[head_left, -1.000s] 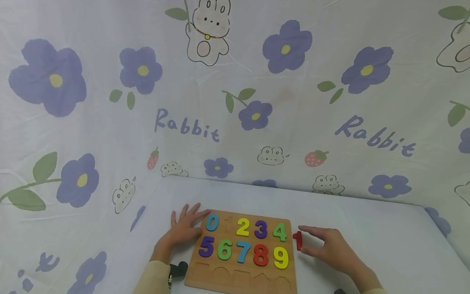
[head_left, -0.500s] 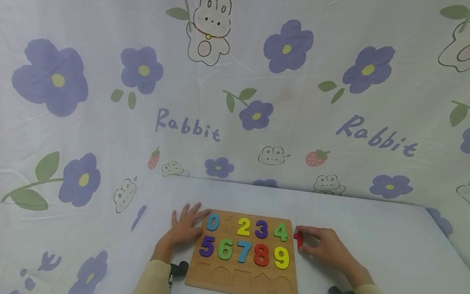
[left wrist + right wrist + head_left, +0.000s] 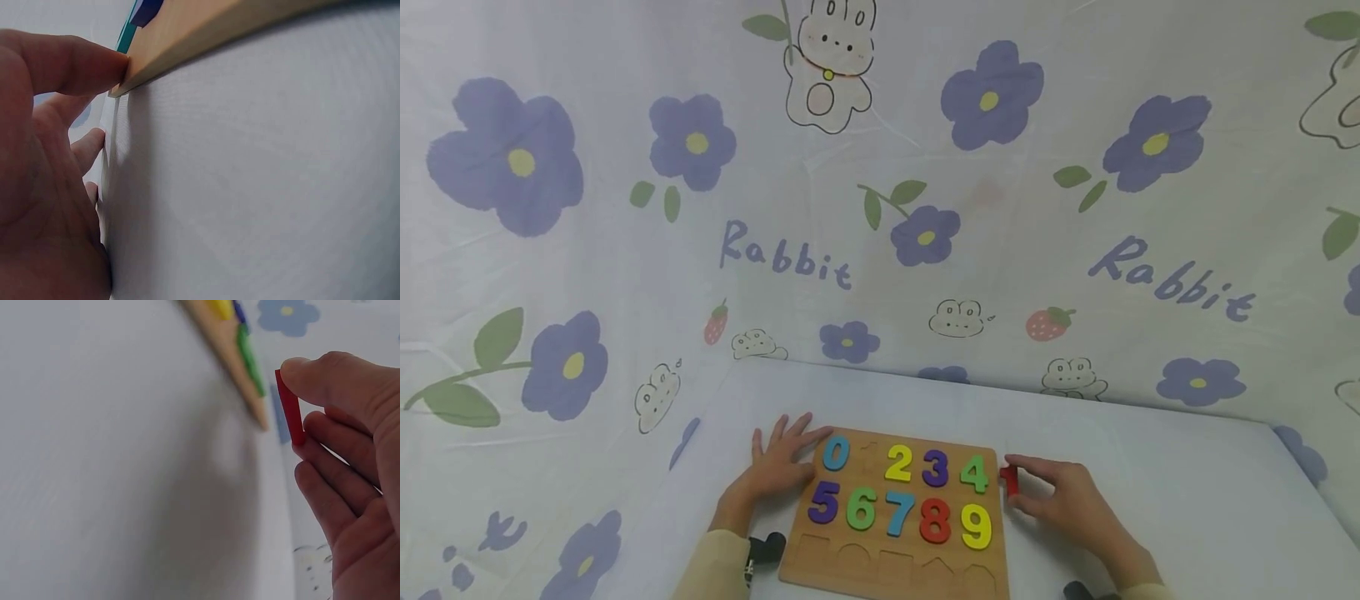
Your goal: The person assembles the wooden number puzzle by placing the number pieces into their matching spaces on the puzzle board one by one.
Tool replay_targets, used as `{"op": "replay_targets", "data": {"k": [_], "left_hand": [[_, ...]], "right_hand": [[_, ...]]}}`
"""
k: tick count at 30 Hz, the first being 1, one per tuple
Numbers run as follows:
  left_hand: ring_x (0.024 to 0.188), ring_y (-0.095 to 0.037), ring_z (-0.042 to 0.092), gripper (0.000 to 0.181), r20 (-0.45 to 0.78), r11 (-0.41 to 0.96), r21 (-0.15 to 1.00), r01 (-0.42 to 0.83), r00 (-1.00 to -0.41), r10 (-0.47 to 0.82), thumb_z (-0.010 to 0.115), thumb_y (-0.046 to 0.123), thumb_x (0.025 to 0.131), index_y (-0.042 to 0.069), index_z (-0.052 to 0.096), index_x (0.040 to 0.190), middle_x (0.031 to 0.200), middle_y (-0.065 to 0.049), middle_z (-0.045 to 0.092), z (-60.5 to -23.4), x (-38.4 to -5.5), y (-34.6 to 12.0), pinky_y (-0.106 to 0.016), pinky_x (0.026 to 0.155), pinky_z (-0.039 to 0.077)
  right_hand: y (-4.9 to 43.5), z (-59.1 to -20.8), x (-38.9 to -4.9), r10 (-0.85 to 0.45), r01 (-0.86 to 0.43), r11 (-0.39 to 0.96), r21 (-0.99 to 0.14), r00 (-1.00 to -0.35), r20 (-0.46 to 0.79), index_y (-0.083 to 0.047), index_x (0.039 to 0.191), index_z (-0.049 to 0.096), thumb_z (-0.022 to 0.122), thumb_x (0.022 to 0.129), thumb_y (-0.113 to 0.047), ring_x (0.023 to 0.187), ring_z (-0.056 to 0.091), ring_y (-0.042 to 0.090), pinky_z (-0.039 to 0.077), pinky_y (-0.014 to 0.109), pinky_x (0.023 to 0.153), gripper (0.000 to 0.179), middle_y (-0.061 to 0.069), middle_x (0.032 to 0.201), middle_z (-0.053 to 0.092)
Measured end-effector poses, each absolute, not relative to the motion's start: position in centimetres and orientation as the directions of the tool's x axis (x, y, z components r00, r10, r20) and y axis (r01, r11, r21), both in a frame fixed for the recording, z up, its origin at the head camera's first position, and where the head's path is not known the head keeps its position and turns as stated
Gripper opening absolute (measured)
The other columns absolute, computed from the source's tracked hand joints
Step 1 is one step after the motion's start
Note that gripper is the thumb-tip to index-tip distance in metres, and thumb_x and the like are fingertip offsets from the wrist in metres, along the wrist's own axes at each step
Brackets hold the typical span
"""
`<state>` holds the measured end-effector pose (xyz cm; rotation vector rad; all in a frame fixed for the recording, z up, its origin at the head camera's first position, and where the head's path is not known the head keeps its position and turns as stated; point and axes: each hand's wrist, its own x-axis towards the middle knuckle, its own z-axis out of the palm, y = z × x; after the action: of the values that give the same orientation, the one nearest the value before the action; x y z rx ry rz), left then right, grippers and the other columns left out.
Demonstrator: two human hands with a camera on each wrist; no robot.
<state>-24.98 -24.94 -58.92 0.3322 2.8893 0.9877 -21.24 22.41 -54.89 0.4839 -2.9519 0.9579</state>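
A wooden number board [image 3: 820, 562] lies on the white table, bearing coloured numerals such as the blue 0 [image 3: 836, 454], the yellow 2 [image 3: 898, 463] and the green 4 [image 3: 975, 474]. Between 0 and 2 is a bare 1-shaped recess [image 3: 868, 454]. My left hand [image 3: 778, 467] rests at the board's left edge, fingers spread, thumb and forefinger touching the wood. Just off the right edge, my right hand [image 3: 1067, 496] pinches a red number 1 piece [image 3: 1011, 480] between thumb and finger. In the right wrist view the red piece [image 3: 289, 409] is seen edge-on, above the table.
Along the board's lower row run several bare shape recesses [image 3: 853, 557]. A cloth [image 3: 790, 150] printed with rabbits and flowers hangs behind and to the left of the table [image 3: 1210, 500]. Dark wrist devices [image 3: 767, 547] show near both sleeves.
The red 1 has risen slightly and tilted in my right hand, which shifts a little toward the board. My left hand stays in place on the board.
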Motion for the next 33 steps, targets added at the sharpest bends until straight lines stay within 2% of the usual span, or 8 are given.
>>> {"op": "replay_targets", "data": {"k": [9,14,18,24,28,33], "left_hand": [[0.169,-0.052,0.003,0.072,-0.011,0.786,0.596,0.163,-0.977,0.211,0.066,0.021,0.089,0.031,0.059,0.159,0.181,-0.014,0.03,-59.4,-25.2,-25.0,-0.079,0.126,-0.017],[0.167,-0.056,0.004,0.072,0.016,0.76,0.622,0.189,-0.973,0.229,0.066,0.021,0.087,0.031,0.061,0.158,0.179,-0.019,0.032,-59.3,-25.1,-25.1,-0.082,0.124,-0.017],[0.167,-0.056,0.004,0.072,0.02,0.758,0.622,0.196,-0.972,0.234,0.065,0.021,0.087,0.031,0.061,0.157,0.179,-0.019,0.031,-59.3,-25.1,-25.1,-0.083,0.124,-0.017],[0.17,-0.05,0.002,0.071,-0.009,0.791,0.587,0.172,-0.976,0.219,0.066,0.021,0.089,0.03,0.059,0.16,0.182,-0.012,0.029,-59.7,-25.5,-25.2,-0.079,0.126,-0.017],[0.17,-0.05,0.002,0.071,-0.01,0.795,0.583,0.169,-0.977,0.215,0.066,0.02,0.089,0.029,0.059,0.159,0.182,-0.012,0.029,-59.9,-25.6,-25.2,-0.079,0.126,-0.016],[0.17,-0.051,0.002,0.07,-0.002,0.791,0.586,0.176,-0.976,0.219,0.066,0.02,0.089,0.028,0.06,0.159,0.181,-0.013,0.03,-59.8,-25.5,-25.2,-0.079,0.126,-0.017]], "right_hand": [[18.5,-52.3,-21.4,-0.359,-0.403,0.704,-0.586,-0.912,0.196,-0.016,0.143,0.073,0.09,0.091,-0.022,0.135,0.071,0.033,0.058,0.057,0.11,0.056,-0.001,0.138,0.078],[15.5,-51.2,-21.9,-0.406,-0.474,0.641,-0.604,-0.877,0.258,-0.019,0.143,0.074,0.089,0.093,-0.024,0.134,0.072,0.031,0.059,0.056,0.11,0.053,-0.001,0.138,0.078],[12.9,-50.4,-22.6,-0.47,-0.554,0.587,-0.591,-0.827,0.308,-0.016,0.144,0.074,0.088,0.094,-0.025,0.131,0.074,0.029,0.06,0.054,0.109,0.053,0.001,0.136,0.079],[9.2,-49.2,-23.9,-0.555,-0.64,0.526,-0.561,-0.757,0.343,-0.012,0.143,0.073,0.088,0.093,-0.023,0.129,0.074,0.029,0.06,0.052,0.109,0.053,0.004,0.134,0.08],[7.3,-49.2,-24.6,-0.569,-0.636,0.515,-0.574,-0.755,0.326,-0.012,0.144,0.073,0.088,0.093,-0.026,0.131,0.073,0.029,0.06,0.051,0.109,0.054,0.006,0.137,0.078],[5.8,-50.2,-25.3,-0.553,-0.582,0.538,-0.61,-0.79,0.265,-0.014,0.143,0.074,0.087,0.095,-0.028,0.134,0.072,0.029,0.059,0.052,0.112,0.051,0.003,0.138,0.078]]}}
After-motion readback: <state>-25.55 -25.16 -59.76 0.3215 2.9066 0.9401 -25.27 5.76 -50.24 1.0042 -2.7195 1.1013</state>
